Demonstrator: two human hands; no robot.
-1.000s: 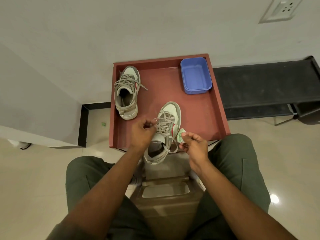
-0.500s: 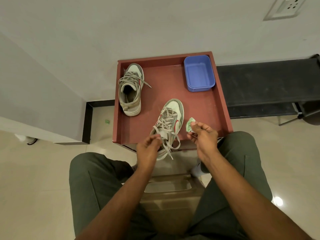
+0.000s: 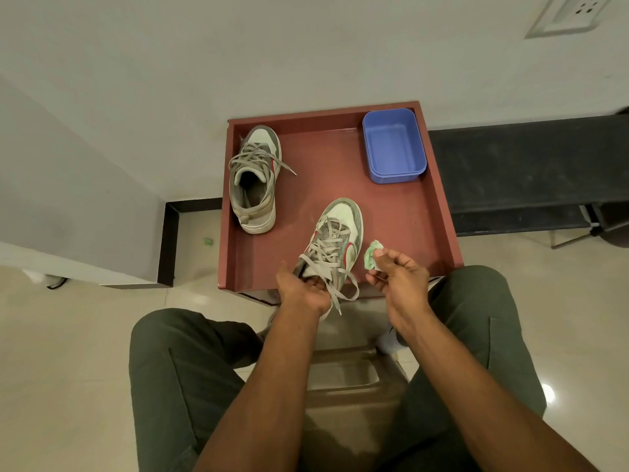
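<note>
Reddish-brown and rimmed, the counter [image 3: 391, 216] carries two grey-and-white sneakers and a blue tub [image 3: 393, 144] in its far right corner. The near shoe [image 3: 337, 233] points toe away with its heel at the front edge. There the left hand [image 3: 301, 291] curls its fingers round the heel, and the loose laces [image 3: 335, 291] trail over the hand. The right hand [image 3: 398, 277] pinches a crumpled green cloth [image 3: 371, 256] at its fingertips, just beside the shoe's right side. The other shoe [image 3: 255, 178] stands at the far left, well apart from both hands.
</note>
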